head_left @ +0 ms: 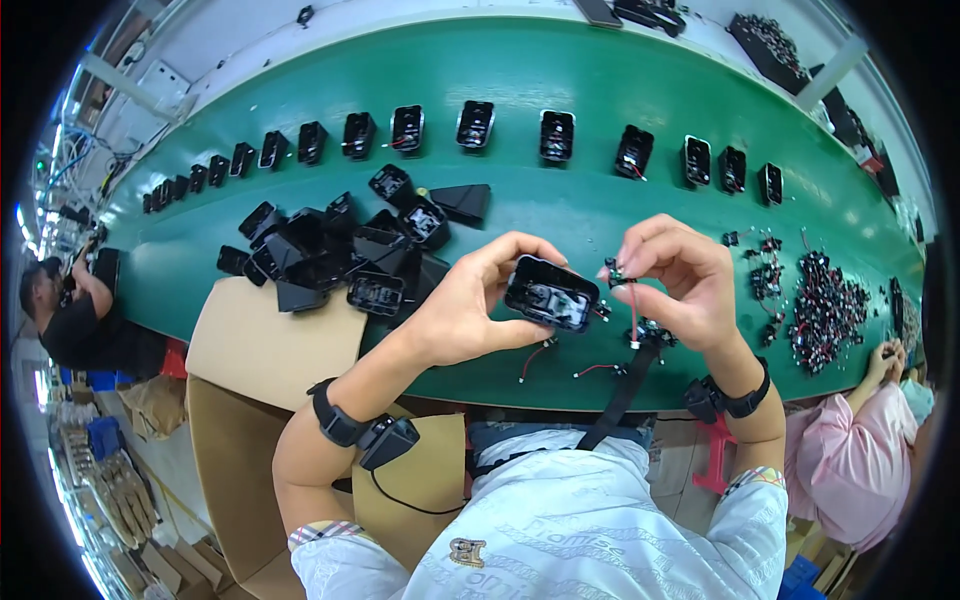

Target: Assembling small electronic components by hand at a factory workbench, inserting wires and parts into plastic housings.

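Note:
My left hand [462, 305] grips a black plastic housing [552, 294] by its side, the open face turned up so the moulded inside shows. Beside it my right hand [688, 282] pinches a small black part [614, 272] between thumb and fingertips. A red wire [633, 315] with a white plug at its end hangs down from that part. The part is close to the housing's right edge but apart from it. Below the hands, more small wired parts [652, 335] lie near the table's front edge.
A line of open black housings [476, 125] curves across the green table [560, 60]. Loose housings [300, 255] are heaped at the left by an open cardboard box [270, 335]. Small wired parts [828, 310] form a pile at the right. Other people sit at both sides.

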`<state>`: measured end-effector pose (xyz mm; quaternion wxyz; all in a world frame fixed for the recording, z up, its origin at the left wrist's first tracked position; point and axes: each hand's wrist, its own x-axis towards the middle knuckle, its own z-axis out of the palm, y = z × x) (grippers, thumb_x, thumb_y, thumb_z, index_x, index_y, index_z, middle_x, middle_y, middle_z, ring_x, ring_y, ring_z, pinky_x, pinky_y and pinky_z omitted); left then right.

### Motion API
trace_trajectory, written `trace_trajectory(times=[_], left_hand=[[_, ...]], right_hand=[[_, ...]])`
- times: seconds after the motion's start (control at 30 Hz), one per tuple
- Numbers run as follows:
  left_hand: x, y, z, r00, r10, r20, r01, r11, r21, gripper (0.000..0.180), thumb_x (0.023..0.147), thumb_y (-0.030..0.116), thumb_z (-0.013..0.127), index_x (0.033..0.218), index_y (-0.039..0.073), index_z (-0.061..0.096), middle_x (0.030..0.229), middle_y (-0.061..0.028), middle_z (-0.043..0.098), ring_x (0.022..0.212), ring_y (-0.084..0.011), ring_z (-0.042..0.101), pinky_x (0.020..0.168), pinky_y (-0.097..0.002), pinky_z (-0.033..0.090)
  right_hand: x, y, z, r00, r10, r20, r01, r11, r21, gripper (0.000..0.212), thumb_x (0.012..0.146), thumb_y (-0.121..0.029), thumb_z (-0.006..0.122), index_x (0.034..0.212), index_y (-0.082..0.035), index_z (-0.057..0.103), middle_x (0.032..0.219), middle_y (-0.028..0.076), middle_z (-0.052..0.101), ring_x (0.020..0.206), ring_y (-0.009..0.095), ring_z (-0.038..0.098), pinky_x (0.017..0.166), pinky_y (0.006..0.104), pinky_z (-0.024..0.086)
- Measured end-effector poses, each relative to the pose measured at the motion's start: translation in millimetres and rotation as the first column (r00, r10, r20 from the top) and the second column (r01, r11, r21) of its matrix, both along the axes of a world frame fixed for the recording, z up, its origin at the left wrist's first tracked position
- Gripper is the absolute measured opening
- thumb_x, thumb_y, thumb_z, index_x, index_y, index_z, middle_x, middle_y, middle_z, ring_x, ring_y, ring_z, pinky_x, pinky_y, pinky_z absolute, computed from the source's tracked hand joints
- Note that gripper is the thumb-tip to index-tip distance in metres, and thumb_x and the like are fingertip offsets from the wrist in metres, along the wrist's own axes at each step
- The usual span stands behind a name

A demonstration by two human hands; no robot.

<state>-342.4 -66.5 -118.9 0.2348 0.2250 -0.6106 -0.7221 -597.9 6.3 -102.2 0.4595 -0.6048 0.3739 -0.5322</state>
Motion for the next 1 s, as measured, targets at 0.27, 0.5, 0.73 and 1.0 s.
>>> trace_trajectory(times=[0.27, 0.5, 0.73, 1.0], left_hand=[[6.6, -5.4, -0.5, 0.981, -0.057, -0.188, 0.081, 0.989, 0.122, 0.062, 0.077, 0.000, 0.085, 0.132, 0.002, 0.055, 0.123, -0.0047, 0.062, 0.117, -0.0139, 0.061, 0.103, -0.0334, 0.051], [13.2, -12.4, 3.3, 0.964, -0.052, -0.262, 0.111, 0.970, 0.217, 0.061, 0.081, 0.005, 0.081, 0.135, 0.002, 0.053, 0.123, -0.0059, 0.061, 0.116, -0.0151, 0.061, 0.099, -0.0331, 0.053], [13.2, -12.7, 10.1, 0.978, -0.069, -0.194, 0.115, 0.965, 0.236, 0.064, 0.080, 0.004, 0.081, 0.137, 0.002, 0.052, 0.121, -0.0049, 0.061, 0.115, -0.0151, 0.061, 0.098, -0.0317, 0.053], [11.7, -15.5, 7.9, 0.991, -0.084, -0.107, 0.104, 0.975, 0.195, 0.071, 0.070, 0.012, 0.084, 0.134, -0.003, 0.055, 0.132, -0.0123, 0.060, 0.120, -0.0196, 0.062, 0.109, -0.0344, 0.045]], right_hand=[[24.8, -10.6, 0.6, 0.996, 0.031, 0.078, -0.023, 0.995, -0.096, 0.017, 0.083, 0.012, 0.067, 0.097, 0.004, 0.063, 0.120, 0.018, 0.053, 0.103, 0.025, 0.069, 0.094, 0.0383, 0.060], [36.2, -21.6, 13.8, 0.981, 0.042, -0.187, -0.106, 0.932, -0.347, 0.021, 0.079, 0.013, 0.069, 0.098, 0.002, 0.069, 0.111, 0.017, 0.061, 0.098, 0.026, 0.070, 0.086, 0.0357, 0.057], [29.3, -24.7, 17.2, 0.851, -0.251, -0.461, 0.045, 0.910, -0.412, 0.021, 0.073, -0.002, 0.083, 0.091, -0.007, 0.075, 0.092, 0.008, 0.069, 0.082, 0.022, 0.067, 0.069, 0.0326, 0.052], [21.6, -17.1, 25.8, 0.808, -0.279, -0.519, 0.050, 0.910, -0.411, 0.016, 0.074, -0.001, 0.083, 0.085, -0.005, 0.072, 0.079, 0.006, 0.069, 0.072, 0.019, 0.065, 0.061, 0.0296, 0.049]])
